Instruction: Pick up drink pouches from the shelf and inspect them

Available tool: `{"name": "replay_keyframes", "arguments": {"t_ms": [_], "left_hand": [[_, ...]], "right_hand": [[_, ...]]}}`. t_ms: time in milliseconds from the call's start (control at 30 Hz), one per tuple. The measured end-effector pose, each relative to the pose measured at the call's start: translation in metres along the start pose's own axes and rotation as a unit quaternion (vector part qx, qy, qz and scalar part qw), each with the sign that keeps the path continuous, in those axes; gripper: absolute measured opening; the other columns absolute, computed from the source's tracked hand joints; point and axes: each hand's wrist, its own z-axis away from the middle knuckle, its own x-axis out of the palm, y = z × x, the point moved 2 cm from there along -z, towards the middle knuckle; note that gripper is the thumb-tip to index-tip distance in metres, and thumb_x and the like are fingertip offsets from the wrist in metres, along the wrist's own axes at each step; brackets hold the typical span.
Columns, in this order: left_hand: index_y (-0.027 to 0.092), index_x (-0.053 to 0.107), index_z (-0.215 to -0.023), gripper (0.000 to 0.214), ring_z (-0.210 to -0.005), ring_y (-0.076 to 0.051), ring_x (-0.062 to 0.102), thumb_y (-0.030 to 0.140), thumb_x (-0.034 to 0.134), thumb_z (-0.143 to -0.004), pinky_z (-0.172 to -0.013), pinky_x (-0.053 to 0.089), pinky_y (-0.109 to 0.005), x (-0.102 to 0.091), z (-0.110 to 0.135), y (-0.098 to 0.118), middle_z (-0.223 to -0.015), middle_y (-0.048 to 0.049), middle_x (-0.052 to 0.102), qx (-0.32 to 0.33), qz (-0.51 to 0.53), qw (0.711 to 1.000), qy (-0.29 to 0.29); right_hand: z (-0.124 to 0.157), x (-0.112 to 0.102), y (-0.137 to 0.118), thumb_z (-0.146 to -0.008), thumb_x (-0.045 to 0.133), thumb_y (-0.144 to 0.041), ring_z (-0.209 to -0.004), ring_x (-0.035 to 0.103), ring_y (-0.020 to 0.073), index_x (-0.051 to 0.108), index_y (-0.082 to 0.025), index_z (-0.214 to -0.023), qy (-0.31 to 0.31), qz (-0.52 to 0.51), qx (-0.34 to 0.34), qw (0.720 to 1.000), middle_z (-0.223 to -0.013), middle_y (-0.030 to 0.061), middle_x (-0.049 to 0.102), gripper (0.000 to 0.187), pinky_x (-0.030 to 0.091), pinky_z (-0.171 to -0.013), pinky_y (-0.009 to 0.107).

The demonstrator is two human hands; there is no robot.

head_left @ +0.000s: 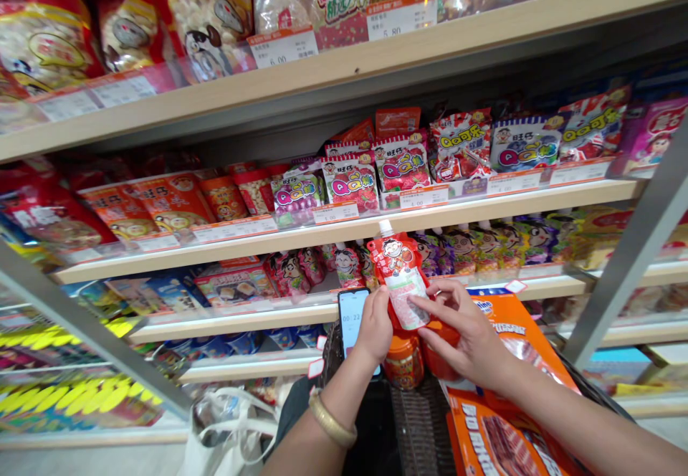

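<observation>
Wooden shelves (344, 229) stacked with glossy snack bags, orange boxes (516, 332) in a woven basket (419, 426), red spouted pouch (400, 275) pinched by left hand (375, 325) alongside a phone (350, 318), right hand (467, 332) fingers spread on its label.

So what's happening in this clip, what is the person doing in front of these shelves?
A person stands at snack shelves in a shop. The left hand holds a red spouted pouch together with a phone, its screen lit. The right hand touches the pouch's label with its fingertips. Below them is a dark basket holding orange boxes and a jar.
</observation>
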Motion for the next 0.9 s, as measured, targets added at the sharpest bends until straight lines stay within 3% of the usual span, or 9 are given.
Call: {"name": "replay_keyframes", "arguments": {"t_ms": [367,467,600,667,767,900], "left_hand": [[0.012,0.067,-0.076,0.048,-0.076,-0.018,0.059,0.050,0.040,-0.089,-0.076,0.048,-0.029,0.000,-0.002,-0.008,-0.077,-0.0059,0.069,0.011,0.023,0.998,-0.056],[0.011,0.069,-0.095,0.050,-0.082,-0.020,0.063,0.053,0.042,-0.089,-0.079,0.050,-0.032,0.003,-0.001,-0.011,-0.088,-0.0084,0.071,0.005,0.086,0.990,-0.108],[0.018,0.053,-0.131,0.053,-0.104,-0.025,0.062,0.049,0.044,-0.089,-0.084,0.053,-0.036,0.007,0.000,-0.008,-0.122,-0.0128,0.062,-0.004,0.132,0.980,-0.149],[0.021,0.050,-0.134,0.053,-0.114,-0.025,0.057,0.043,0.052,-0.087,-0.091,0.051,-0.036,0.007,0.000,-0.004,-0.132,-0.0122,0.054,0.018,0.090,0.986,-0.142],[0.020,0.051,-0.133,0.053,-0.119,-0.023,0.053,0.034,0.060,-0.082,-0.098,0.048,-0.035,0.008,-0.001,-0.001,-0.131,-0.0119,0.051,0.063,0.035,0.989,-0.127],[0.022,0.044,-0.138,0.062,-0.113,-0.024,0.055,0.030,0.063,-0.080,-0.073,0.058,-0.026,0.009,0.000,-0.003,-0.131,-0.0130,0.044,0.056,0.003,0.991,-0.121]], "right_hand": [[-0.001,-0.001,0.001,-0.086,0.056,-0.025,-0.109,0.054,0.0254,0.055,-0.030,-0.125,-0.004,-0.013,0.042,0.999,-0.115,0.0097,0.050,0.039,0.051,-0.090,0.042],[-0.003,-0.003,0.002,-0.087,0.054,-0.027,-0.107,0.056,0.0246,0.049,-0.028,-0.128,-0.007,-0.033,0.071,0.997,-0.118,0.0101,0.051,0.042,0.052,-0.088,0.040],[-0.003,-0.002,0.005,-0.086,0.057,-0.031,-0.116,0.052,0.0260,0.036,-0.028,-0.135,-0.005,-0.049,0.092,0.994,-0.126,0.0109,0.051,0.054,0.047,-0.097,0.043],[-0.001,0.001,0.009,-0.084,0.060,-0.033,-0.118,0.052,0.0261,0.032,-0.027,-0.136,-0.001,-0.052,0.114,0.992,-0.129,0.0111,0.050,0.060,0.045,-0.100,0.045],[0.002,0.006,0.014,-0.086,0.058,-0.034,-0.116,0.055,0.0254,0.032,-0.024,-0.135,0.013,-0.065,0.149,0.987,-0.128,0.0119,0.052,0.056,0.046,-0.099,0.045],[0.005,0.010,0.019,-0.091,0.049,-0.034,-0.115,0.057,0.0250,0.032,-0.022,-0.134,0.014,-0.091,0.169,0.981,-0.127,0.0141,0.055,0.048,0.047,-0.098,0.044]]}}
